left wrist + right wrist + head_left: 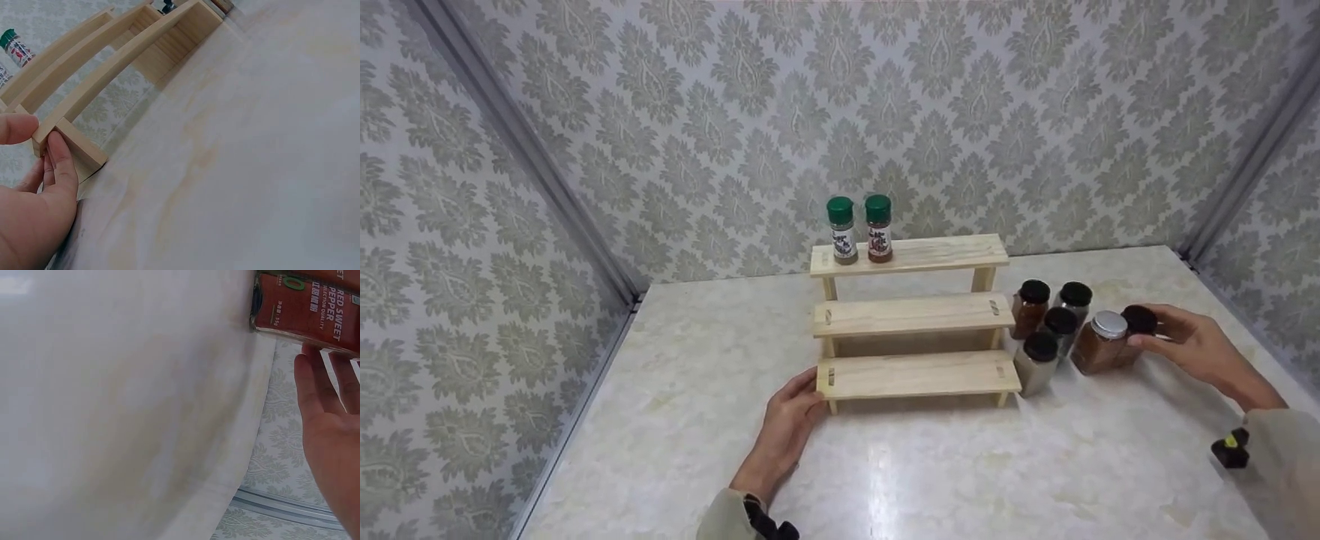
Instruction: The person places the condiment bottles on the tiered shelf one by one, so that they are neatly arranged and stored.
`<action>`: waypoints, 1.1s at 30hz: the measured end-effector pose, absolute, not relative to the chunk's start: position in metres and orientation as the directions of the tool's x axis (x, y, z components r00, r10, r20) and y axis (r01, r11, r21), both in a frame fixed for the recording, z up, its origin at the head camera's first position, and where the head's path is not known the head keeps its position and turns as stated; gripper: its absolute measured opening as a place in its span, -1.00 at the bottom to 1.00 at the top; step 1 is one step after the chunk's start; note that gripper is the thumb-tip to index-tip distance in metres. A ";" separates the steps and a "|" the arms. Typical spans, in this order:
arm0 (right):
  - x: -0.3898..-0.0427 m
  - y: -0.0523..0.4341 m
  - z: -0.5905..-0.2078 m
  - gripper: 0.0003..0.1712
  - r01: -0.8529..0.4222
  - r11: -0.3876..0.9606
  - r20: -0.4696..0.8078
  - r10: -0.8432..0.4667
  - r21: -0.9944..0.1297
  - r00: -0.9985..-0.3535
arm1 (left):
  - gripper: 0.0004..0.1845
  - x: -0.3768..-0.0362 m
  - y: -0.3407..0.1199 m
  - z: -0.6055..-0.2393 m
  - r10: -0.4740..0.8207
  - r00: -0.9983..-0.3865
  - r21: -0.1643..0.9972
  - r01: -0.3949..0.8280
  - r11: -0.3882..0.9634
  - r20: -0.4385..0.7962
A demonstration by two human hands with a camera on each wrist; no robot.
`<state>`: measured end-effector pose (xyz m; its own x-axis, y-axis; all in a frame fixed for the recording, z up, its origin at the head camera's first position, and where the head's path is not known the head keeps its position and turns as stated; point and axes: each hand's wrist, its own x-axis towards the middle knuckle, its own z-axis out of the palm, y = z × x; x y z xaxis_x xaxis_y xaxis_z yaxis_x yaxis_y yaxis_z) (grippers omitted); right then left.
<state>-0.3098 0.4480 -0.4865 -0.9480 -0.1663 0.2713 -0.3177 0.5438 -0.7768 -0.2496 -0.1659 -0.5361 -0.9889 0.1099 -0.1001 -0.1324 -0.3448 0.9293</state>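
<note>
A three-tier wooden rack (915, 375) stands on the table. My left hand (789, 420) holds the left end of its lowest board; in the left wrist view the thumb (19, 128) lies on one side of the board and fingers on the other. Two green-capped spice bottles, one with grey contents (844, 238) and one with red (878, 236), stand at the left of the top board. At the right, my right hand (1196, 349) grips a black-capped spice jar (1140, 321). The right wrist view shows a jar labelled red sweet pepper (315, 309) against the fingertips.
Beside the held jar stands a silver-lidded jar (1099, 346) of brown-red powder. Several black-capped jars (1037, 367) cluster between it and the rack's right side. Patterned walls (840, 112) enclose the marbled table (697, 360) at the back and sides.
</note>
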 end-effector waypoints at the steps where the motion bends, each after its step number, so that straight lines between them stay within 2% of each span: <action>1: -0.309 0.448 -0.486 -0.34 -0.321 0.542 0.272 -0.170 -0.777 -0.947 | -0.31 -0.250 -0.166 -0.536 0.112 -0.989 0.929 -0.130 -0.347 -0.097; 13: -0.306 0.447 -0.475 -0.36 -0.327 0.575 0.277 -0.177 -0.750 -0.944 | -0.29 -0.252 -0.164 -0.537 0.108 -0.989 0.925 -0.132 -0.357 -0.100; 26: -0.305 0.437 -0.443 -0.39 -0.263 0.622 0.273 -0.082 -0.737 -0.959 | -0.32 -0.250 -0.167 -0.535 0.104 -0.990 0.931 -0.129 -0.342 -0.099; 33: -0.305 0.433 -0.429 -0.43 -0.294 0.633 0.340 -0.051 -0.716 -0.939 | -0.33 -0.250 -0.165 -0.536 0.114 -0.989 0.927 -0.128 -0.351 -0.093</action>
